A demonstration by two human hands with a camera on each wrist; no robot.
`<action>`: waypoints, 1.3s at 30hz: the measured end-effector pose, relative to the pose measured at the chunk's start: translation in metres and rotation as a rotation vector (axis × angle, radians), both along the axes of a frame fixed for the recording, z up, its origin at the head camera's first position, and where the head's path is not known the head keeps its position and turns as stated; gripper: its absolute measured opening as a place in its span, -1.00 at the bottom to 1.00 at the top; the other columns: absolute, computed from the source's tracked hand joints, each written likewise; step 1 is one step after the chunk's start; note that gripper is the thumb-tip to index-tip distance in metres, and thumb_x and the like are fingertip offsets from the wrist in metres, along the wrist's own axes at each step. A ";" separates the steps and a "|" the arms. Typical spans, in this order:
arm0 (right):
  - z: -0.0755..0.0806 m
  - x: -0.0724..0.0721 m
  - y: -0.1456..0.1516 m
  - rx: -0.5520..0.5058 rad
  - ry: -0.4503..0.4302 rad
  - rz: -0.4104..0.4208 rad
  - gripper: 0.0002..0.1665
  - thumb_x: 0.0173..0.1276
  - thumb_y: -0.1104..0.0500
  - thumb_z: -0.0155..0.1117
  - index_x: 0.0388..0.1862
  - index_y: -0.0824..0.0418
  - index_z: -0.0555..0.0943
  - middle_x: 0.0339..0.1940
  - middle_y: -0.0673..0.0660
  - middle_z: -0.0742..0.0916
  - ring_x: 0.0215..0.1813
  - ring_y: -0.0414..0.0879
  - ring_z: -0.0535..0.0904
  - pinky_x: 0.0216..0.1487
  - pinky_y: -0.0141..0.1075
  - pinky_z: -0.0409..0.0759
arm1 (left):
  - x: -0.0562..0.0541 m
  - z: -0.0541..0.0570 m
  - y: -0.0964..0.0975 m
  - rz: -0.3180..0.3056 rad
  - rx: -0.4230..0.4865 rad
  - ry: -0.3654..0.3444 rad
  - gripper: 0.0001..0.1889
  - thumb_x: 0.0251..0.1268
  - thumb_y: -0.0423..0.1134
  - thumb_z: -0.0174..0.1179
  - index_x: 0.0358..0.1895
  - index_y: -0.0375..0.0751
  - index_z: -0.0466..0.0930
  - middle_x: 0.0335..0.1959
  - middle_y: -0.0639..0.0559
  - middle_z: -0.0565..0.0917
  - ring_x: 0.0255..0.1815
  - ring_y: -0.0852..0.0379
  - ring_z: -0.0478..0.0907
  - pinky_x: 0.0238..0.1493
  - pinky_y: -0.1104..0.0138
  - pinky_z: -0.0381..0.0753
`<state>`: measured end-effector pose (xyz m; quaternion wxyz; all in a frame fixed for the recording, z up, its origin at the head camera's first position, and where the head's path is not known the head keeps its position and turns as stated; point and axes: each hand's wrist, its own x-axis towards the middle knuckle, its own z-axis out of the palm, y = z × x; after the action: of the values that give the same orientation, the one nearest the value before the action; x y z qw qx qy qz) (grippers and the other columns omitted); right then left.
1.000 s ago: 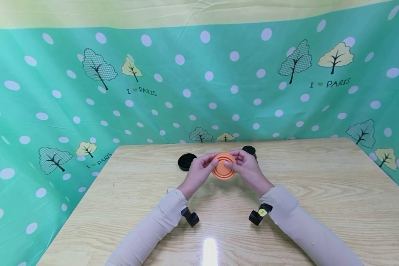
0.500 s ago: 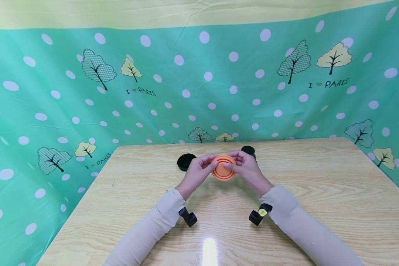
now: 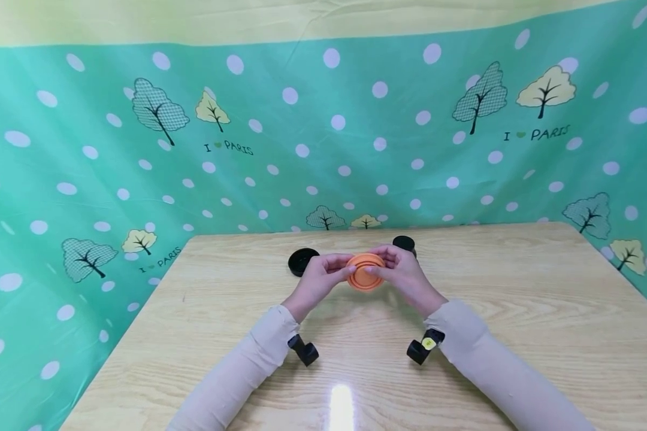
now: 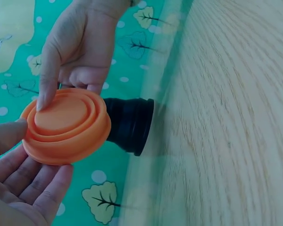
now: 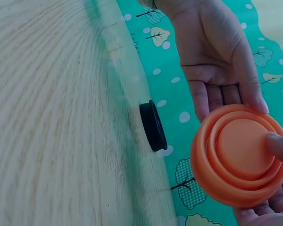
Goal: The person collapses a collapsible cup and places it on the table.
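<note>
Both hands hold a folded-flat orange collapsible cup (image 3: pixel 365 281) above the table, in front of me. In the left wrist view the cup (image 4: pixel 61 115) shows its round base and stepped rings. My left hand (image 3: pixel 318 280) pinches its left side, thumb on the ringed face and fingers behind. My right hand (image 3: pixel 405 276) grips the opposite side the same way. In the right wrist view one thumb presses close to the base of the cup (image 5: pixel 245 148), and the fingers curl under the rim.
A shallow black round dish or lid (image 3: pixel 302 262) lies on the wooden table (image 3: pixel 226 323), left of the hands. A taller black ribbed cup-like piece (image 4: pixel 129 123) stands behind my right hand. A green patterned cloth (image 3: pixel 280 173) hangs along the table's back edge.
The orange cup has tilted, so its face looks flatter, and has shifted slightly right. Both hands keep their hold on it; the black pieces stay put.
</note>
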<state>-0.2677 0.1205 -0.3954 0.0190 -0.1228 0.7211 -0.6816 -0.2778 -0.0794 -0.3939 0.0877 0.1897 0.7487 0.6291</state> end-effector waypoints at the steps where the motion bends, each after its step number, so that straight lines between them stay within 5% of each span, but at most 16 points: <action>1: 0.000 0.000 0.001 0.006 -0.004 -0.002 -0.53 0.17 0.31 0.38 0.05 0.41 0.50 -0.08 0.25 0.66 -0.14 -0.18 0.61 -0.13 -0.40 0.61 | 0.000 0.000 0.000 0.000 0.001 -0.005 -0.66 0.29 -0.24 0.21 0.09 -0.30 0.58 -0.08 -0.15 0.68 -0.12 0.12 0.64 -0.03 0.30 0.61; 6: -0.001 -0.001 0.002 0.040 -0.036 -0.012 -0.53 0.19 0.30 0.37 0.05 0.42 0.49 -0.07 0.22 0.66 -0.14 -0.19 0.57 -0.11 -0.45 0.58 | 0.001 0.002 0.001 0.014 -0.003 -0.037 -0.67 0.28 -0.31 0.20 0.09 -0.35 0.57 -0.07 -0.20 0.67 -0.13 0.14 0.64 -0.02 0.30 0.60; 13: 0.000 -0.001 0.008 0.055 -0.051 0.045 -0.50 0.19 0.23 0.39 0.08 0.38 0.48 -0.03 0.20 0.64 -0.07 -0.15 0.58 -0.05 -0.39 0.57 | 0.016 0.024 0.004 0.028 -0.036 0.030 -0.70 0.27 -0.39 0.19 0.05 -0.43 0.57 -0.09 -0.23 0.67 -0.12 0.08 0.63 -0.06 0.34 0.61; 21: -0.005 -0.004 0.016 0.090 -0.136 0.094 -0.37 0.26 0.11 0.34 0.22 0.37 0.39 0.13 0.25 0.58 0.12 -0.04 0.52 0.11 -0.32 0.50 | 0.020 0.028 0.001 0.042 -0.037 0.057 -0.71 0.24 -0.39 0.22 0.02 -0.40 0.59 -0.07 -0.23 0.67 -0.09 0.06 0.63 -0.04 0.33 0.60; 25: -0.003 -0.004 0.019 0.068 -0.158 0.155 -0.30 0.35 0.07 0.23 0.31 0.45 0.28 0.22 0.37 0.49 0.20 0.05 0.46 0.26 -0.13 0.41 | 0.020 0.029 0.000 0.050 -0.027 0.073 -0.71 0.23 -0.39 0.24 0.01 -0.40 0.60 -0.06 -0.24 0.66 -0.08 0.04 0.62 -0.05 0.34 0.61; 30: -0.002 -0.005 0.022 -0.011 -0.207 0.252 -0.21 0.44 -0.07 0.06 0.30 0.57 0.21 0.22 0.41 0.47 0.25 0.12 0.44 0.33 0.02 0.28 | 0.013 0.017 0.000 0.051 0.001 0.073 -0.70 0.20 -0.40 0.25 0.01 -0.40 0.60 -0.05 -0.24 0.65 -0.09 0.06 0.62 -0.06 0.36 0.61; 34: -0.003 -0.005 0.023 -0.082 -0.238 0.292 -0.19 0.44 -0.14 0.02 0.25 0.58 0.26 0.12 0.25 0.60 0.25 0.17 0.45 0.31 0.03 0.29 | 0.005 0.002 -0.001 0.038 0.021 0.107 -0.70 0.19 -0.38 0.27 0.00 -0.38 0.61 -0.04 -0.21 0.65 -0.10 0.09 0.63 -0.07 0.37 0.61; 39: -0.004 -0.003 0.024 -0.192 -0.238 0.352 -0.37 0.48 -0.02 0.01 0.21 0.52 0.36 0.00 0.06 0.68 0.24 0.11 0.46 0.33 0.03 0.26 | 0.005 0.001 -0.001 0.021 0.038 0.177 -0.71 0.17 -0.38 0.29 -0.02 -0.38 0.62 -0.05 -0.20 0.66 -0.05 0.07 0.62 -0.05 0.37 0.61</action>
<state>-0.2712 0.1442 -0.3990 0.2107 -0.1669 0.6132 -0.7428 -0.2726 -0.0799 -0.3929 0.0107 0.2383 0.7435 0.6248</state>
